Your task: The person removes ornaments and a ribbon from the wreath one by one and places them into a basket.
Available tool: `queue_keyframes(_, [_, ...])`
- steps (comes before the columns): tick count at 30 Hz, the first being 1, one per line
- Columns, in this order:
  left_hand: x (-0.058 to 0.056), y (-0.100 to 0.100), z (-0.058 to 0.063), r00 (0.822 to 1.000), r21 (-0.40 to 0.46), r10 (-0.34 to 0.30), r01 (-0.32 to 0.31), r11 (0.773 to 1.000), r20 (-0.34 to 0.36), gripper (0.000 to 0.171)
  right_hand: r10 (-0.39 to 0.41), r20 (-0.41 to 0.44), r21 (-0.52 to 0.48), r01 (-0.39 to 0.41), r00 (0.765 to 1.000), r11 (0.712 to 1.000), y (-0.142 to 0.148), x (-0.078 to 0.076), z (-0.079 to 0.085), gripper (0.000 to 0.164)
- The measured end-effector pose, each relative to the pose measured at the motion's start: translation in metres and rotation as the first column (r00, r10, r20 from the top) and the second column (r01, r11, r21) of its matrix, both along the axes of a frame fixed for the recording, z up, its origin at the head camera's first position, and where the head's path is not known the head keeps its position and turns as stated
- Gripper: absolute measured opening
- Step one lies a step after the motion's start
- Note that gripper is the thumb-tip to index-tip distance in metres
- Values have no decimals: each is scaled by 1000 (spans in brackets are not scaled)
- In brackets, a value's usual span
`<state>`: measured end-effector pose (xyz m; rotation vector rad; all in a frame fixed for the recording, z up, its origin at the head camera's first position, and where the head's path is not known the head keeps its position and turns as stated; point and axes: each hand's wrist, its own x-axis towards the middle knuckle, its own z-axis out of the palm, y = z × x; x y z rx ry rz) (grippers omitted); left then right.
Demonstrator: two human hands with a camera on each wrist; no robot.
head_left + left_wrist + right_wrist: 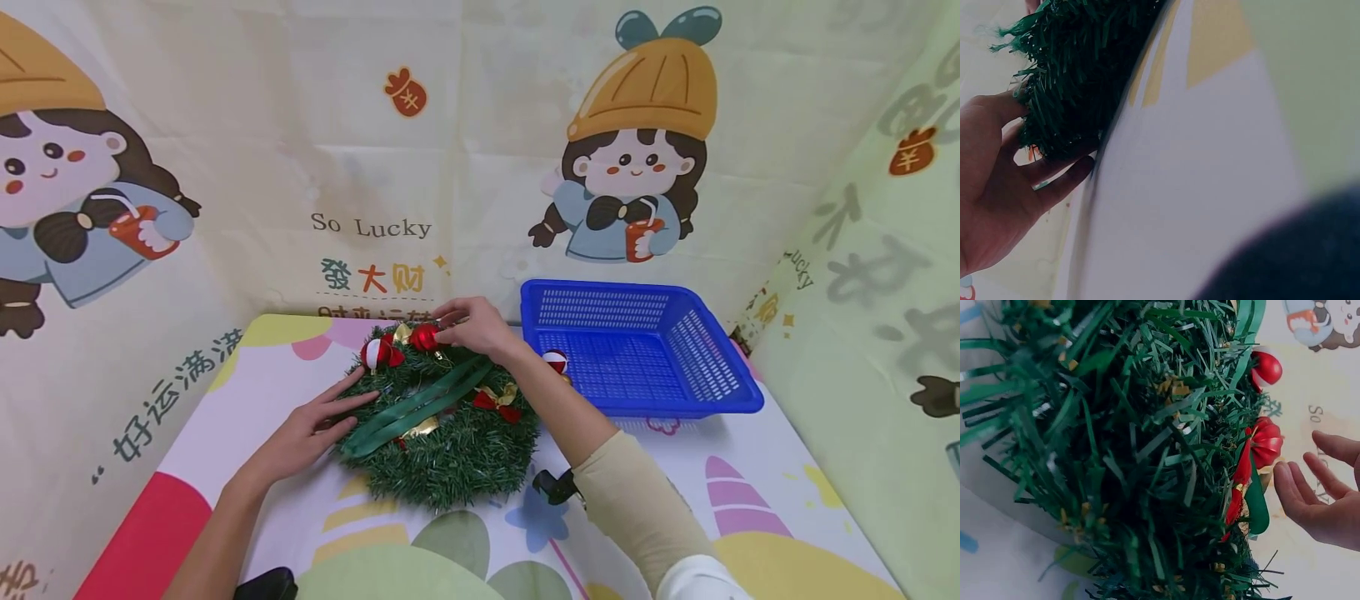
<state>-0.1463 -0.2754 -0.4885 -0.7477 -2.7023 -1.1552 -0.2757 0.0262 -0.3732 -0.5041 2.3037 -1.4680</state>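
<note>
A green tinsel wreath (465,462) lies on the table, with a dark green ribbon (420,408) across it. On its far side sit a red-and-white ball (375,354) and a shiny red ball (424,337); a red bow with gold (498,405) is at its right. My left hand (303,437) touches the wreath's left edge with spread fingers, seen also in the left wrist view. My right hand (480,325) is over the far side by the red ball. In the right wrist view its loosely bent fingers (1297,487) stand slightly apart from that ball (1267,442).
A blue plastic basket (720,406) stands right of the wreath. Another red-and-white ball (556,360) shows at its left side, partly hidden by my right arm. A printed cloth wall (480,183) rises behind the table.
</note>
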Motion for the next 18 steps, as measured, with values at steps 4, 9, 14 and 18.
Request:
queue_keyframes(4, [0, 0, 0, 1000, -10, 1, -1, 1000, -3, 44, -7, 6, 39, 7, 1000, 999, -2, -3, -2, 42])
queue_keyframes(9, [-1, -1, -2, 1000, -14, 0, 0, 1000, -5, 45, 5, 1, 75, -5, 1000, 997, -4, -7, -6, 42])
queue_keyframes(14, [-2, -1, -1, 1000, -11, 0, 0, 1000, -5, 45, 9, -20, 104, -7, 1000, 995, -7, -9, -8, 40])
queue_keyframes(18, [-1, -1, -2, 1000, -10, 2, -2, 1000, 1, 45, 3, -17, 116, -1, 1000, 993, -10, -9, -9, 42])
